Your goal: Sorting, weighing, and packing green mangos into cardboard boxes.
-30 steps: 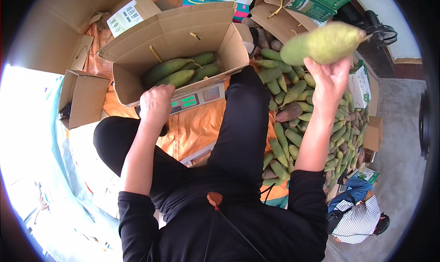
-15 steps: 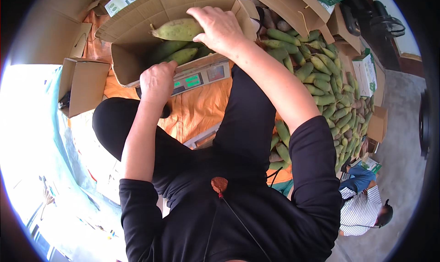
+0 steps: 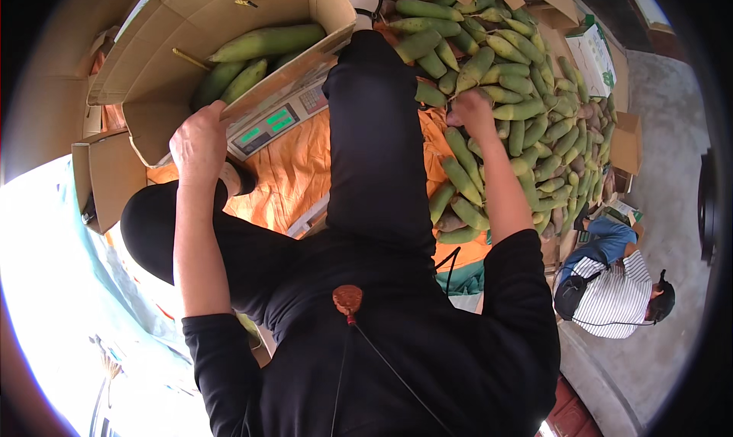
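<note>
My left hand (image 3: 200, 140) grips the near edge of an open cardboard box (image 3: 141, 63) at the upper left, fingers curled over the rim. Inside the box lie several green radishes (image 3: 269, 43), one pale green and lying across the others. To the right, my right hand (image 3: 475, 114) is at the near side of a large heap of green radishes (image 3: 527, 108). Its fingers are closed at the tapered end of one green radish (image 3: 476, 67); the fingertips are partly hidden.
A scale with a lit green display (image 3: 267, 128) stands against the box's near side, above orange sheeting (image 3: 298, 166). A smaller carton (image 3: 114, 173) stands at left. At the right, beyond the heap, is a person in a striped shirt (image 3: 611, 296).
My right hand has left the box and moved right to the heap. The radish it held now lies in the box. My left hand stays at the box rim; the view has shifted right.
</note>
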A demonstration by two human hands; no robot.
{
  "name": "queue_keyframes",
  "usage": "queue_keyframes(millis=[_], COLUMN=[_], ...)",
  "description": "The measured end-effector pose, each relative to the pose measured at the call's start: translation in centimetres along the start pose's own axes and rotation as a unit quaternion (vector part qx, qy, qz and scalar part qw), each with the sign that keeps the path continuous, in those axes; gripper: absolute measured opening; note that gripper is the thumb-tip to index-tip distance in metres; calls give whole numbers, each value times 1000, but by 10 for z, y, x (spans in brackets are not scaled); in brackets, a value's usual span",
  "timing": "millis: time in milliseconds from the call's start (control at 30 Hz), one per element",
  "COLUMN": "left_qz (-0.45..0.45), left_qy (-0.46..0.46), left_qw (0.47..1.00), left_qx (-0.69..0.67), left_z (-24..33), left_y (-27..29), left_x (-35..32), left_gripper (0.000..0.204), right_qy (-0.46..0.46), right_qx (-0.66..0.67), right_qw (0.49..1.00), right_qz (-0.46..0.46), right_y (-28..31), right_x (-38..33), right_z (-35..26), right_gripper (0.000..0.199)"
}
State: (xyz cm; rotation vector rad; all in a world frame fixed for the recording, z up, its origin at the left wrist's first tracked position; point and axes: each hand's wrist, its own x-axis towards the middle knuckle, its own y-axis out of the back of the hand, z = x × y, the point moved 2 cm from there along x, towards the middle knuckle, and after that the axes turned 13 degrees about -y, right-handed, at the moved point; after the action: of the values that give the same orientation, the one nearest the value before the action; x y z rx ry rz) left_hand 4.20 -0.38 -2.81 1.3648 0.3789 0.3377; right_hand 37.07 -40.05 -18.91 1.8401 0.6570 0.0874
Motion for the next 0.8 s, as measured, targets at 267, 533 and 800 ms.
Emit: queue_keyframes(millis=[267,533,800], left_qz=[-2,7,-22], left_qy=[10,9,36], left_qw=[1000,1000,999], left_qx=[20,14,-6], left_z=[-9,-8,-12], left_y=[-2,-4,-4], left_x=[-8,-7,-9], left_gripper=[11,16,16], right_qy=[-269,-440,-485], right_qx=[-107,-156,-220], right_qw=[954,862,821], right_qz=[-80,-195,-207], right_y=[-85,-88,-67], right_x=[-110,-161,-153], right_z=[128,157,88], right_gripper=[44,96,80])
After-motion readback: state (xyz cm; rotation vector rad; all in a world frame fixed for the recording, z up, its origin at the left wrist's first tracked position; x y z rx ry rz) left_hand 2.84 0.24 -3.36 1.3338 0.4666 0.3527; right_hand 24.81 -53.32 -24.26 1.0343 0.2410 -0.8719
